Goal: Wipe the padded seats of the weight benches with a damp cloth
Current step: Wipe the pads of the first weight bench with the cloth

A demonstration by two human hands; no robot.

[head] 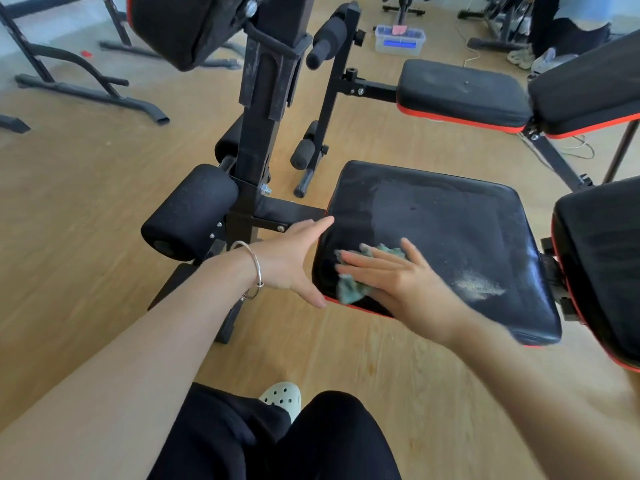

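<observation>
Wooden gym floor, padded seat [450, 237]: right hand [398, 275] flat, pressing cloth [349, 289] beneath; left hand [291, 261] open, bracing edge; overlapping strokes should reach dusty patch [479, 287] beyond.

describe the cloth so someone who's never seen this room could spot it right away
Find the nearest black seat pad, square with red trim, in the middle of the wooden floor. At its near left corner the right hand lies flat on the cloth. It is a crumpled teal-green rag, the only pale, soft thing on that pad.
</observation>
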